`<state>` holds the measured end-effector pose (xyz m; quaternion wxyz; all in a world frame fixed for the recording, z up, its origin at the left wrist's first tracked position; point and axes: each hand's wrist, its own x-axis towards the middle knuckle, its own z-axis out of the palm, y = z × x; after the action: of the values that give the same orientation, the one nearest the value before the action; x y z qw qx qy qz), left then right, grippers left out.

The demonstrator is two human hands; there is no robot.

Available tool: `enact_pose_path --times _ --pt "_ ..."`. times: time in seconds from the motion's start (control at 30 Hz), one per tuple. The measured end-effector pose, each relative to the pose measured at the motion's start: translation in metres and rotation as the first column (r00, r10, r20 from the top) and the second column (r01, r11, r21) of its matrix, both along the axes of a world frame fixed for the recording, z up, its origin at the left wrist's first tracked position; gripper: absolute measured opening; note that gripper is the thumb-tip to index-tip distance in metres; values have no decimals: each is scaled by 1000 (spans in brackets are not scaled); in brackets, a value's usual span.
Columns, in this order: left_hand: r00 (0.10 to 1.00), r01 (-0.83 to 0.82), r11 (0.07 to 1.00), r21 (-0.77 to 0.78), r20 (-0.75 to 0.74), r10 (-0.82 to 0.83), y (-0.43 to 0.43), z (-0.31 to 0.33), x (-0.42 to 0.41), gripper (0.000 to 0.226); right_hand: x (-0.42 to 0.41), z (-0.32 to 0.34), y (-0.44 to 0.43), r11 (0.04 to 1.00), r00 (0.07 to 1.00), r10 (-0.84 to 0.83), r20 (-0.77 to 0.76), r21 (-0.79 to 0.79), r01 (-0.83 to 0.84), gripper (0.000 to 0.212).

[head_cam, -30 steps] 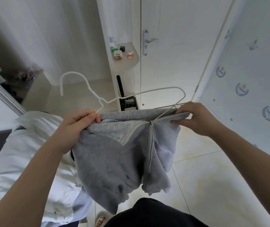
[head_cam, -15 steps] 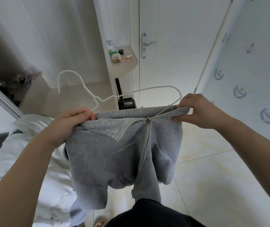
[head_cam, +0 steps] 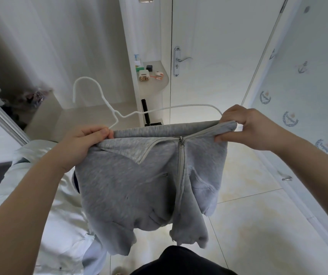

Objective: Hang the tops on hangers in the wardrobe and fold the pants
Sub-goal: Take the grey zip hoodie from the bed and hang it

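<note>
1. One gray zip hoodie [head_cam: 131, 185] hangs in mid-air in the head view, stretched between a person's two hands above the pale tiled floor [head_cam: 258, 215], its hem dangling just above the person's dark trousers.
2. Compared with half a second ago, both hands and the hoodie's top edge sit slightly higher against the room. The hem has swung and now falls in fuller, looser folds.
3. The left hand [head_cam: 83, 144] grips the hoodie's left shoulder, fingers curled tightly into the fabric where the neck of the one white wire hanger [head_cam: 191, 105] meets the cloth.
4. The right hand [head_cam: 246, 126] pinches the right shoulder edge, fingers folded over the top and thumb beneath, beside the hanger's rounded end.
5. The hanger's hook points up and left, free of any rail. Its far arm arches above the collar.
6. One zipper [head_cam: 181, 165] runs down the front, its pull near the top.
7. One white garment [head_cam: 40, 185] lies at lower left. One door handle [head_cam: 183, 60] and one corner shelf [head_cam: 159, 84] holding several small items show behind.
</note>
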<state>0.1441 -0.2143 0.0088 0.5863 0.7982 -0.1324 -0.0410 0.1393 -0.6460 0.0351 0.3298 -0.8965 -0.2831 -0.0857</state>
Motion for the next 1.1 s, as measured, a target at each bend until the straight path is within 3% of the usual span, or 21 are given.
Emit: enact_pose_path --times 0.13,0.27,0.47,0.6,0.77,0.87,0.93,1.0,1.1 --pt "989 -60 994 91 137 48 -3 3 1 26 -2 4 2 999 999 16 -37 28 -15 27" --pt "966 -109 959 262 257 39 -1 2 1 38 -4 6 7 999 999 38 -10 -3 -38 30" --pt "944 -117 827 550 320 -80 -18 0 1 28 -13 15 24 966 955 116 272 -256 -44 39" --pt "915 -132 777 615 377 -143 -68 3 -5 26 -14 30 55 948 972 166 166 -297 -112 47" --pt "874 -122 711 692 414 -253 -127 5 -16 37 -23 33 107 953 962 256 93 -192 -235 33" --pt "901 -76 647 759 330 -281 -128 -2 -16 39 -21 42 101 965 983 178 47 -204 -165 37" --pt "911 -48 589 807 277 -304 -125 -10 -13 32 -19 50 93 995 995 93 41 25 -94 45" --pt "916 -43 614 788 277 -292 -125 -11 -9 23 -20 52 95 980 995 98 -1 172 -96 44" --pt "922 -83 775 627 343 -178 -127 -4 -1 21 -23 45 108 959 976 192 -105 -189 -210 39"
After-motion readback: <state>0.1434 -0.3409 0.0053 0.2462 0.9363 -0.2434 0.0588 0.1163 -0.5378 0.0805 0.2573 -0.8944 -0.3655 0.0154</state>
